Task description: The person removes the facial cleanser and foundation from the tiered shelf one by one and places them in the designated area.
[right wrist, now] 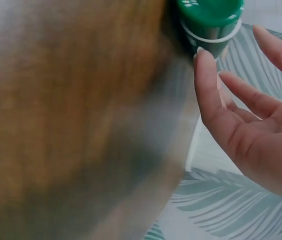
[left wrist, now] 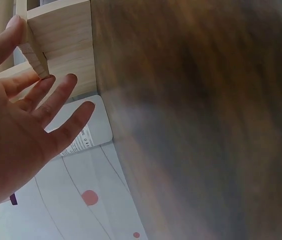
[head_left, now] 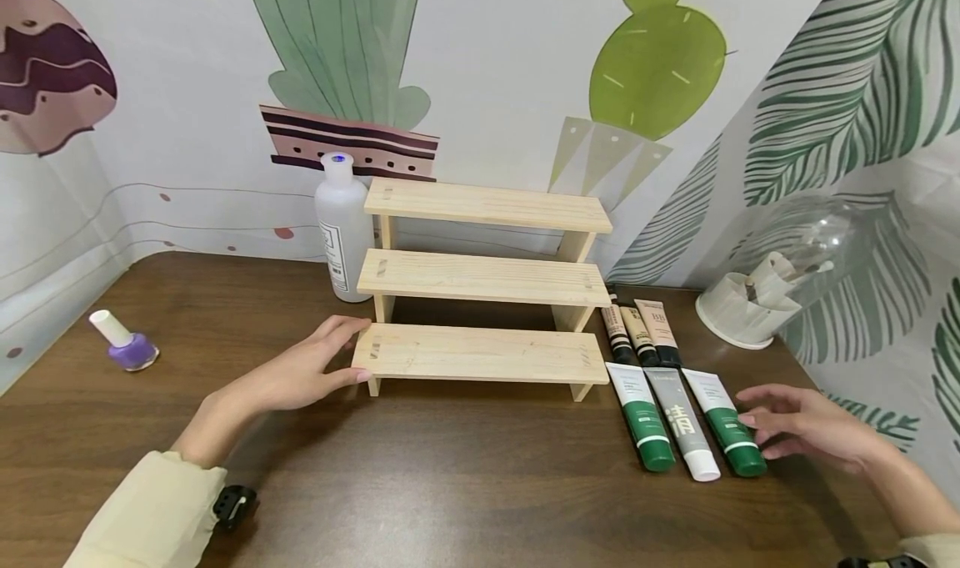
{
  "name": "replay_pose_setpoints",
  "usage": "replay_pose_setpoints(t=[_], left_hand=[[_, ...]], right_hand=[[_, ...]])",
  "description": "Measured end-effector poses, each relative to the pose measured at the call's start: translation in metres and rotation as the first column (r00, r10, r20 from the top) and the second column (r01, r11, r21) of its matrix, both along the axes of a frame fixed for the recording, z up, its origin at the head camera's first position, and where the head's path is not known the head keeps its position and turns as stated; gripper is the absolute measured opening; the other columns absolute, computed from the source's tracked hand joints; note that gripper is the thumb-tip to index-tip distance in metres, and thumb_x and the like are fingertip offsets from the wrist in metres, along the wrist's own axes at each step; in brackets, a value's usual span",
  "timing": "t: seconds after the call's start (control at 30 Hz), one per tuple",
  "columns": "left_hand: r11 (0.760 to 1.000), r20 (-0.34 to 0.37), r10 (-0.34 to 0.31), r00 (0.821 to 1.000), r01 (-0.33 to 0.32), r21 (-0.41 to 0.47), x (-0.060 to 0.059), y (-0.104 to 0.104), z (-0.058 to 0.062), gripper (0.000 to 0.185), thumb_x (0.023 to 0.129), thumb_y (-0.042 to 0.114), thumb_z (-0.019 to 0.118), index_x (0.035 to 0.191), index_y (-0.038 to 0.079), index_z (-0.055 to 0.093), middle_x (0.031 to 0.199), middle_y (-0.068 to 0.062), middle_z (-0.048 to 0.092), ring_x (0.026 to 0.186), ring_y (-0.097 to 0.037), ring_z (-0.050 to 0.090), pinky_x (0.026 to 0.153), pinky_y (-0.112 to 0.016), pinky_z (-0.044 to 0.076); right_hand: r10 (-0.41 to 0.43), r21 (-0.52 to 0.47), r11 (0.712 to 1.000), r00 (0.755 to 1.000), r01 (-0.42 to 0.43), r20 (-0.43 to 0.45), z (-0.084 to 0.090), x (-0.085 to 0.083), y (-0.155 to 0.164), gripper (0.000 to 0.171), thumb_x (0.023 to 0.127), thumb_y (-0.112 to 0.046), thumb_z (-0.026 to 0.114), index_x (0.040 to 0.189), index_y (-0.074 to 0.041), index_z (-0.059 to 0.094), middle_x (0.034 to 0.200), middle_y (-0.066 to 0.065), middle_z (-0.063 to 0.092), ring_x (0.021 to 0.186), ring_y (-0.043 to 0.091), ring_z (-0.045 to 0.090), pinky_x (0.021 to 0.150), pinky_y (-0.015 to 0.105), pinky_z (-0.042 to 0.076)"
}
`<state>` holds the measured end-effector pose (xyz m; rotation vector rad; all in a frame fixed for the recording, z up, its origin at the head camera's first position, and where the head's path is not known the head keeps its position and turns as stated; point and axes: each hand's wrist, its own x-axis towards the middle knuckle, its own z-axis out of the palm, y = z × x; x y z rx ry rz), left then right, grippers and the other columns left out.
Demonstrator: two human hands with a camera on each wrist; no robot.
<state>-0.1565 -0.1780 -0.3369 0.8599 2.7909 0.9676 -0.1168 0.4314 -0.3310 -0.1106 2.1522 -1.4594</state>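
Left hand (head_left: 303, 374) lies open, fingers straight, fingertips touching the left end of the lowest step of the wooden stepped rack (head_left: 483, 280); nothing gripped. Right hand (head_left: 806, 424) open, fingers relaxed, fingertips at or just beside the rightmost green-capped tube (head_left: 724, 422); contact cannot be confirmed. Rack stands mid-bench, toward the back edge. Three large tubes lie side by side just right of the rack's lowest step: green-capped, white-capped grey tube (head_left: 684, 423), green-capped. Three small tubes (head_left: 640, 333) lie behind them. White bottle (head_left: 342, 230) stands at the rack's left rear. Purple nail polish bottle (head_left: 122, 342) lies near the left edge. Domed white holder (head_left: 787, 278) sits at the back right corner.
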Motion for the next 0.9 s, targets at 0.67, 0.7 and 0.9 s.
replay_pose_setpoints(t=[0.67, 0.7, 0.9], left_hand=[[0.995, -0.050, 0.053, 0.997, -0.057, -0.080, -0.004, -0.008, 0.006, 0.071, 0.091, 0.039, 0.054, 0.139, -0.005, 0.026, 0.139, -0.023, 0.028, 0.127, -0.038, 0.030, 0.101, -0.052, 0.026], [0.994, -0.062, 0.059, 0.996, -0.065, -0.090, -0.005, -0.009, 0.008, 0.071, 0.091, 0.039, 0.053, 0.140, -0.005, 0.025, 0.140, -0.023, 0.027, 0.128, -0.038, 0.028, 0.102, -0.052, 0.025], [0.984, -0.119, 0.106, 0.987, -0.122, -0.133, -0.005, -0.010, 0.025, 0.072, 0.093, 0.039, 0.051, 0.141, -0.004, 0.021, 0.144, -0.023, 0.022, 0.131, -0.041, 0.020, 0.104, -0.054, 0.018]], right_hand=[[-0.004, 0.397, 0.892, 0.883, 0.214, -0.468, 0.040, -0.029, -0.061, 0.041, 0.091, -0.016, 0.058, 0.117, 0.013, 0.046, 0.094, 0.012, 0.063, 0.072, 0.009, 0.060, 0.061, 0.030, 0.053], [0.017, 0.426, 0.876, 0.868, 0.227, -0.496, 0.043, -0.030, -0.066, 0.042, 0.090, -0.018, 0.058, 0.117, 0.012, 0.047, 0.096, 0.016, 0.063, 0.073, 0.012, 0.061, 0.061, 0.030, 0.052], [0.120, 0.514, 0.796, 0.749, 0.320, -0.652, 0.051, -0.040, -0.101, 0.041, 0.090, -0.025, 0.059, 0.116, 0.007, 0.052, 0.106, 0.027, 0.057, 0.092, 0.040, 0.056, 0.071, 0.046, 0.046]])
